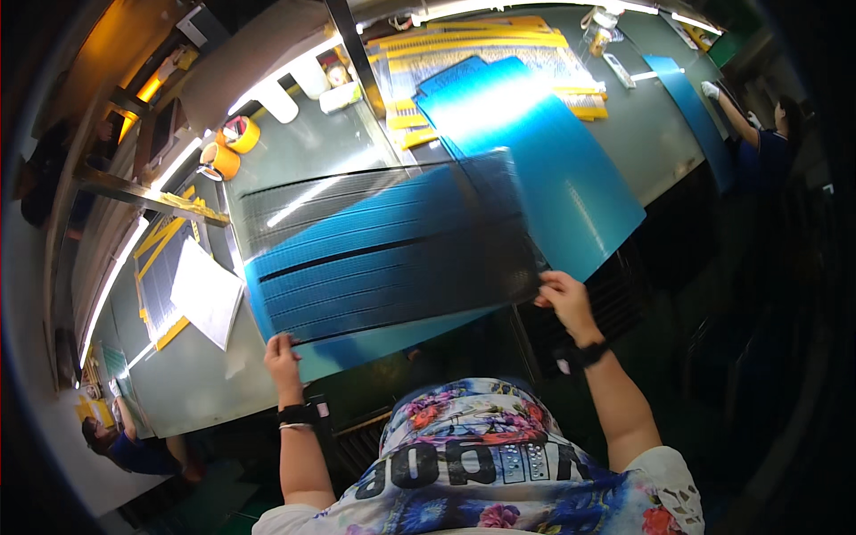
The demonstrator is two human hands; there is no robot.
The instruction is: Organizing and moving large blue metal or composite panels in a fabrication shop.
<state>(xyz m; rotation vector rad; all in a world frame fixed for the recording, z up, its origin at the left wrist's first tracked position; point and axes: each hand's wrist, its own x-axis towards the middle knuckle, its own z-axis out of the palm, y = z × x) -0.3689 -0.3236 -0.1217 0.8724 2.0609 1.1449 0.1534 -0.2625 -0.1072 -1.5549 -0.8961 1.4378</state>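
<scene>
A thin dark see-through sheet (481, 241) with black stripes along its length is stretched out in front of me, slightly tilted. My left hand (283, 355) pinches its near left corner. At the near right corner, my right hand (563, 296) grips the edge between thumb and fingers. Through the film a blue sheet (383, 337) shows, lying on the worktable (201, 388) and reaching its near edge. A second, glossy blue sheet (575, 192) lies to the right, jutting past the table edge, partly over yellow-edged printed sheets (571, 67).
Rolls of orange tape (219, 160) and a white cylinder (278, 105) stand at the back left. White paper (207, 290) lies on yellow-edged sheets. Metal posts (352, 53) rise from the table. Co-workers sit far right (767, 152) and far left (125, 437), one near another blue sheet (691, 116).
</scene>
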